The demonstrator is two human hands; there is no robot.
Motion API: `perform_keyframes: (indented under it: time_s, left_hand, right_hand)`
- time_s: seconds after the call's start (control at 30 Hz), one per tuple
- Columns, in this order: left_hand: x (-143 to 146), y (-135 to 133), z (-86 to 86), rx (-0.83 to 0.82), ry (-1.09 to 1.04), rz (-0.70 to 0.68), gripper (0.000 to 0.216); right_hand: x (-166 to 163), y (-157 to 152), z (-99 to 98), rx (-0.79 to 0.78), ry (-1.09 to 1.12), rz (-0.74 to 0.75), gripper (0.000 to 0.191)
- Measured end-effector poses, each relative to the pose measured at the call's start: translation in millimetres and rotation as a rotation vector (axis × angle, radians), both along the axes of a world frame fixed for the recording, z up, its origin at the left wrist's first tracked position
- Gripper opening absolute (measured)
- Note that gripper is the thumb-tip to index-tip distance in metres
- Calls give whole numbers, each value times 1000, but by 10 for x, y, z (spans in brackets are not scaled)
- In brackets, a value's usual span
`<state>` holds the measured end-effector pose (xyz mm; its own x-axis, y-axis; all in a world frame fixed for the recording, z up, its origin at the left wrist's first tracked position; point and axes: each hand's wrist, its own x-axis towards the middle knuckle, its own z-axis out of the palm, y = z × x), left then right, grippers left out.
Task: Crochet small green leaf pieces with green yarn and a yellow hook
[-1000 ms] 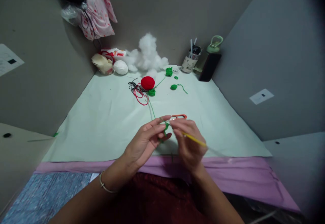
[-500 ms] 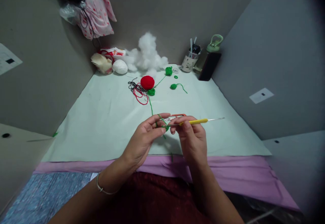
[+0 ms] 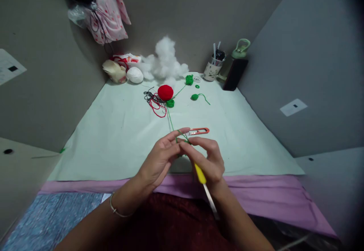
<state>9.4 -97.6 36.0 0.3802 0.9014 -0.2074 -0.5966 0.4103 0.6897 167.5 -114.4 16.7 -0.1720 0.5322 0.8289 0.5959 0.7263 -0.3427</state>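
My left hand [image 3: 157, 156] pinches a small green crochet piece [image 3: 187, 141], mostly hidden by fingers. Green yarn [image 3: 170, 120] runs from the table up over its raised index finger. My right hand [image 3: 212, 160] has a yellow-handled crochet hook [image 3: 200, 173] tucked under its fingers, the metal end pointing down towards me. Its thumb and index fingertips meet the green piece close against the left fingertips. Just beyond the hands, orange-handled thread snips [image 3: 203, 130] lie on the table.
A red yarn ball [image 3: 165, 92] and a small green yarn ball [image 3: 170, 103] sit mid-table beside loose black and red strands. Behind are white stuffing [image 3: 167, 63], a pen cup [image 3: 212, 71] and a bottle [image 3: 241, 50]. Grey partitions enclose the table.
The crochet hook has swung from lying level, pointing right, to pointing down towards me. My right fingertips have closed in on the green piece, and the snips show more fully.
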Motion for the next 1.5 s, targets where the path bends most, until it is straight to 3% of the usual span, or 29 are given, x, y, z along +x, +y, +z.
perform_keyframes:
  time_s: [0.07,0.2,0.37,0.47,0.57,0.67,0.8,0.93,1.13,1.23,1.37,1.43,1.5]
  left_hand:
    - [-15,19,-6,-51,-56,-44,42]
    - [-24,13,11,-3,-38,22,36]
    - [17,-43,35,143,95,50,35]
    - [33,-45,17,135,120,102,36]
    - [26,-8,-5,26,14,45,38]
    - [-1,42,-8,-61,-80,13,33]
    - [-18,56,16,-16,-49,121,21]
    - [0,15,27,103,81,100,29]
    - [-13,6,45,112,137,70,29]
    - [-21,7,28,161,194,105,27]
    - [-14,6,-13,260,297,240,29]
    - [-6,12,-16,247,272,264,35]
    - [0,23,-5,165,170,203,43]
  right_hand:
    - [-4,18,29,-93,209,51,34]
    - [-23,85,118,-317,564,171,23]
    - [-59,104,120,-352,505,198,21]
    - [-60,54,57,-231,316,105,27]
    - [-39,20,4,-71,133,36,40]
    - [-10,39,18,-162,307,69,32]
    - [-16,100,88,-390,689,174,19]
    - [-55,139,113,-448,665,276,15]
    - [-2,150,104,-581,769,342,19]
    - [27,108,116,-499,661,286,21]
    - [19,48,81,-154,197,140,24]
    - [0,41,35,-27,-8,64,35]
    - [-17,47,-7,36,-94,0,45]
